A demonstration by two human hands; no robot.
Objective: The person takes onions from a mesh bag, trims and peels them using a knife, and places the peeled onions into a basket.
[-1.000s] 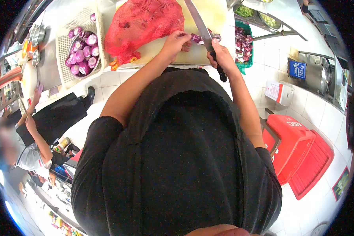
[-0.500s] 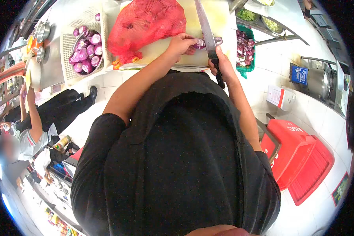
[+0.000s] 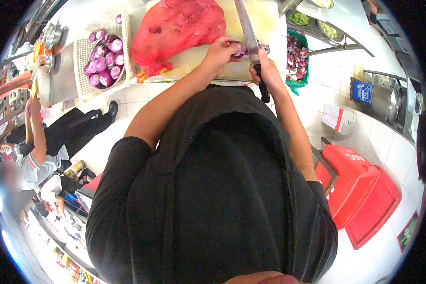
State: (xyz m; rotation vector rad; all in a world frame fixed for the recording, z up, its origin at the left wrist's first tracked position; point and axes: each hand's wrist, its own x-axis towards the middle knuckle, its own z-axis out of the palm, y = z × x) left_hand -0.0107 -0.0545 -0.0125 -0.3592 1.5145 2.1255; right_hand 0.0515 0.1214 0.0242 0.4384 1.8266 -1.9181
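Observation:
Over the pale cutting board (image 3: 199, 59), my left hand (image 3: 220, 55) is closed on a purple onion (image 3: 243, 49) at the left side of the blade. My right hand (image 3: 268, 72) grips the black handle of a large knife (image 3: 246, 24), whose blade points away from me. A small purple piece (image 3: 266, 48) shows just right of the blade, by my right hand. A red mesh sack (image 3: 177, 31) lies on the board, left of and beyond my left hand.
Peeled purple onions (image 3: 110, 58) fill a bowl in a cream basket (image 3: 82, 78) at left. A green basket (image 3: 304, 80) of purple peelings stands at right. Red bins (image 3: 350, 189) stand on the floor at lower right. Another person (image 3: 42, 146) is at far left.
The view has shifted slightly, moving the baskets and sack rightward in the frame. Both hands keep their holds near the blade. The other person's arms have risen toward the counter at left.

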